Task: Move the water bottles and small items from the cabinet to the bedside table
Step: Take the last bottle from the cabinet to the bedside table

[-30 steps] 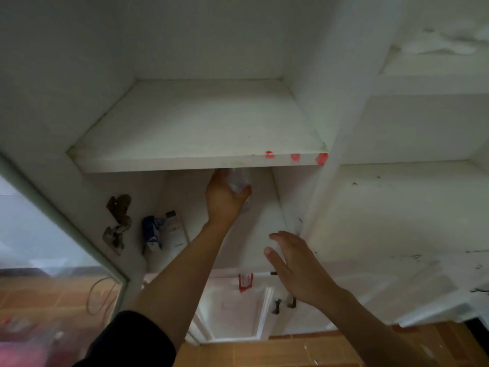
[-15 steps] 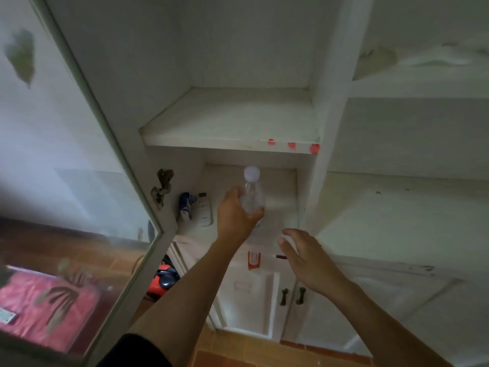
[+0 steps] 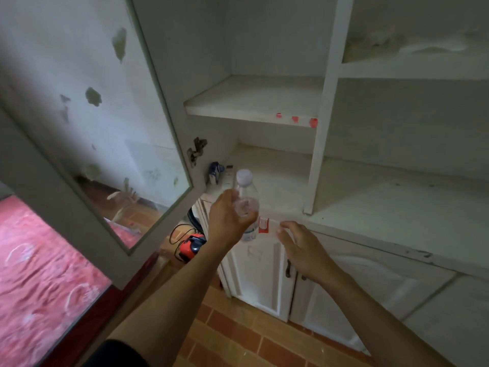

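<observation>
Water bottle [image 3: 247, 201], clear with white cap, held upright in left hand [image 3: 229, 219] grip, just off cabinet shelf [image 3: 277, 181] edge. Right hand [image 3: 304, 250] relaxed, holding nothing, at 3 o'clock, likely ready to steady. Small items [image 3: 221, 173] at 11 o'clock on shelf.

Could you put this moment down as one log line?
left hand grips clear plastic bottle | right hand open | small items on shelf

Clear water bottle [image 3: 247, 201] with white cap, white cabinet [image 3: 328, 102] with three red dots on a shelf edge, red-and-white patterned bedspread [image 3: 39, 274] at lower left, orange-brown tiled floor [image 3: 238, 337], red-and-black device [image 3: 191, 247]
</observation>
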Available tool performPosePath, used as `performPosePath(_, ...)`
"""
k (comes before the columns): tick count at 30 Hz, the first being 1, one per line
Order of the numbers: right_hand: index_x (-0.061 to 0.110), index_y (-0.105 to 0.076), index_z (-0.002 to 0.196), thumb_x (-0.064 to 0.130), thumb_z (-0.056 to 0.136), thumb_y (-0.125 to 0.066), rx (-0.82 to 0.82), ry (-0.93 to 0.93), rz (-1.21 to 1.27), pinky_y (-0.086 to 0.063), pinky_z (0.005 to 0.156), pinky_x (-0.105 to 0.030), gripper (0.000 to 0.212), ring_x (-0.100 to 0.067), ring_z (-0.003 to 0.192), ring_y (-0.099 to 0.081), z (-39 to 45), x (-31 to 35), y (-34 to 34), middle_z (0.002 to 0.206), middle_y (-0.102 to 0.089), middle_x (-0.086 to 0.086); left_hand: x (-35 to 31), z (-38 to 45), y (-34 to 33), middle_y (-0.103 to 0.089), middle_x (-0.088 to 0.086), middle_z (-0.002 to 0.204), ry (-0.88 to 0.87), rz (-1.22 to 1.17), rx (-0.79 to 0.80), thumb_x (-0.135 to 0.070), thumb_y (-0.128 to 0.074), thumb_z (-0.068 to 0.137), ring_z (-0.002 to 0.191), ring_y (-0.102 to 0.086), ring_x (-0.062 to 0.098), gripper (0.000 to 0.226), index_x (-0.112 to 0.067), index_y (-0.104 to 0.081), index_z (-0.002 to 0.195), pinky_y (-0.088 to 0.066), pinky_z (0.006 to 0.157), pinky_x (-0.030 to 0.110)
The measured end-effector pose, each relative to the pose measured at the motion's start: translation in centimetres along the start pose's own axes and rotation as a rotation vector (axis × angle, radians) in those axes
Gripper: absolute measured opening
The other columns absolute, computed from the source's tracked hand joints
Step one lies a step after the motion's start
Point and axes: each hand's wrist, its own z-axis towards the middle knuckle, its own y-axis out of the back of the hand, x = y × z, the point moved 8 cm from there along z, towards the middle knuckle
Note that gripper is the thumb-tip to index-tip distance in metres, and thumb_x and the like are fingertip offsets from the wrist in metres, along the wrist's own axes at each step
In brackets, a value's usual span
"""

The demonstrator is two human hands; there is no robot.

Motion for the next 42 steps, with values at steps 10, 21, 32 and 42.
performPosePath(10, 0.026, -0.056, 0.126, 0.053, 0.1, -0.033, 0.173, -0.064, 0.318, -0.039, 0.103, -0.035, 0.044, -0.014, 0.114, -0.054, -3.9, 5.7, -8.1, 0.124, -0.06, 0.003, 2.9, -9.5, 10.6, -0.063, -0.009, 0.088, 0.034, -0.006, -0.073, -0.043, -0.082, 0.069, 0.078, -0.061, 0.007, 0.042, -0.026, -0.057, 0.098, -0.051, 0.064, 0.027)
performPosePath(21, 0.018, -0.058, 0.126, 0.054, 0.101, -0.027, 0.47, -0.124, 0.421, -0.044, 0.103, -0.044, 0.054, -0.02, 0.115, -0.059, -14.6, 13.0, -21.2, 0.122, -0.064, -0.005, 8.3, -22.9, 24.1, -0.059, -0.007, 0.081, 0.094, 0.067, -0.298, -0.036, -0.085, 0.067, 0.069, -0.056, 0.005, 0.043, -0.023, -0.052, 0.091, -0.041, 0.057, 0.017)
performPosePath(32, 0.016, -0.065, 0.114, 0.055, 0.1, -0.033, 0.821, -0.141, 0.4, -0.049, 0.092, -0.043, 0.053, -0.023, 0.102, -0.066, -22.7, 19.6, -35.1, 0.1, -0.073, -0.005, 14.7, -36.6, 36.8, -0.066, -0.004, 0.086, 0.331, 0.104, -0.591, -0.044, -0.08, 0.062, 0.077, -0.065, 0.014, 0.047, -0.02, -0.058, 0.095, -0.052, 0.066, 0.042)
performPosePath(42, 0.013, -0.061, 0.12, 0.056, 0.099, -0.032, 1.288, -0.062, 0.339, -0.048, 0.094, -0.043, 0.055, -0.028, 0.109, -0.065, -29.9, 30.5, -50.5, 0.112, -0.071, -0.015, 18.7, -46.7, 49.8, -0.067, -0.002, 0.094, 0.602, 0.332, -0.822, -0.041, -0.085, 0.063, 0.083, -0.063, 0.013, 0.056, -0.014, -0.06, 0.105, -0.051, 0.069, 0.024)
